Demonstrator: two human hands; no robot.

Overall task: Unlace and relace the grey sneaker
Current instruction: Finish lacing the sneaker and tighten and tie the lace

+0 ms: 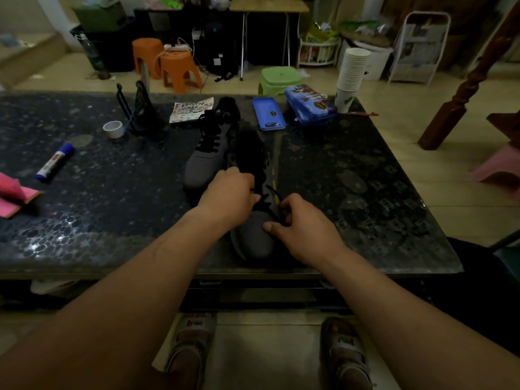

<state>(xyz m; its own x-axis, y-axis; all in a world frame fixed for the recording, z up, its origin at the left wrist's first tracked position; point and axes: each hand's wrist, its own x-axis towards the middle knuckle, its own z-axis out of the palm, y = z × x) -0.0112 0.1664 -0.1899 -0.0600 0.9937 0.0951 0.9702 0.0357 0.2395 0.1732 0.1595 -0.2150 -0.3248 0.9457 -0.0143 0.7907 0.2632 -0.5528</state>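
Note:
A grey sneaker (253, 235) lies on the dark table (365, 192) with its toe toward me and its black tongue open further back. My left hand (229, 192) grips the sneaker's left side at the lace rows, fingers curled over the black lace (266, 202). My right hand (302, 220) pinches the lace on the right side, thumb resting on the toe cap. A second grey sneaker (208, 153), fully laced in black, stands just behind and to the left.
On the table lie a glue stick (55, 161), a tape roll (113, 129), a black wire holder (143, 111), a sticker sheet (191, 109), a blue lid (268, 114), a blue pencil tin (309, 104) and stacked paper cups (351, 77). Pink cloth (14, 195) sits at left.

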